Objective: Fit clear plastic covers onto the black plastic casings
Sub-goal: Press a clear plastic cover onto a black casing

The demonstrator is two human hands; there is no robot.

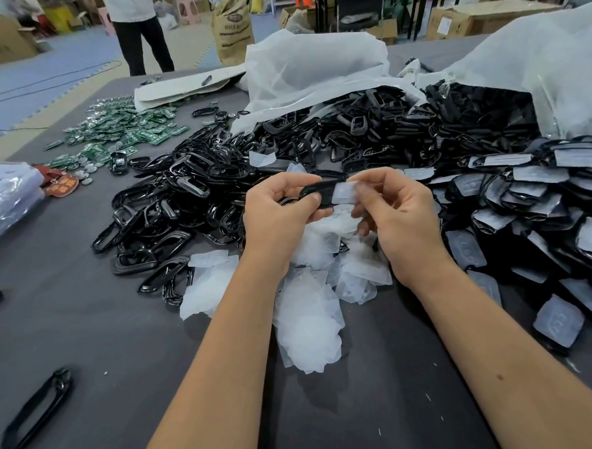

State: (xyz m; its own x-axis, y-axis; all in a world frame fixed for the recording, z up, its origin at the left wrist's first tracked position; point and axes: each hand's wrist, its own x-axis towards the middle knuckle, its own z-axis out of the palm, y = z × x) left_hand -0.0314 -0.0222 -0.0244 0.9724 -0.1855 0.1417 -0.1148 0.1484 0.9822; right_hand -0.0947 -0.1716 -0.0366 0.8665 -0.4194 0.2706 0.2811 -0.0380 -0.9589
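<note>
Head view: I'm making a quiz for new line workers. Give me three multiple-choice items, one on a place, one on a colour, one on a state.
1. Where do the loose clear covers lie?
A. On the table below the hands
B. In a cardboard box
C. On the floor

2. What colour are the circuit boards at the far left?
A. Red
B. Green
C. Yellow

3. What is happening with the black casing?
A. It lies untouched
B. It is held in both hands with a clear cover at it
C. It is bagged

Answers: 1 A, the pale heap sits under the wrists. 2 B, the scattered boards are green. 3 B, left hand and right hand pinch it.
</note>
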